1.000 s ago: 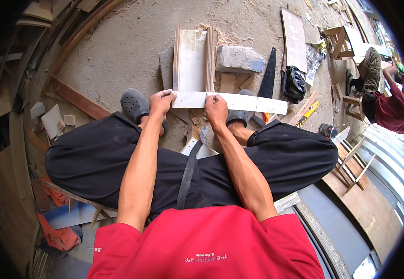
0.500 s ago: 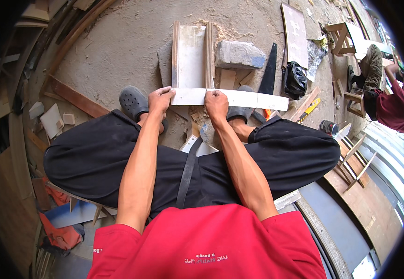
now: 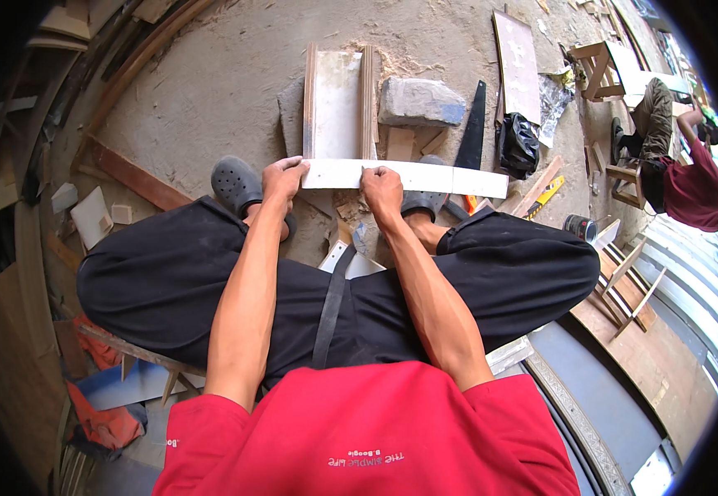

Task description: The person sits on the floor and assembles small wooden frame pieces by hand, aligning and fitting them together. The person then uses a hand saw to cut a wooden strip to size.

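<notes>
A long white board (image 3: 425, 176) lies crosswise against the near end of a wooden frame (image 3: 338, 99), which has two plywood side rails and a pale panel between them. My left hand (image 3: 283, 177) is closed round the board's left end. Further along, my right hand (image 3: 382, 188) grips the same board near the right rail, its fingers curled over the edge. To the right the board sticks out well past the frame, with a thin line marked across it. Its underside is hidden from me.
Beyond the board sit a concrete block (image 3: 422, 102) and a hand saw (image 3: 471, 128). Right of them lie a black plastic bag (image 3: 517, 145), a yellow tool (image 3: 547, 197) and a can (image 3: 580, 226). Another person (image 3: 689, 182) sits at the far right. Wood scraps lie at left.
Both hands stay on the board, which keeps its place against the frame. The whole view has shifted slightly; little else differs.
</notes>
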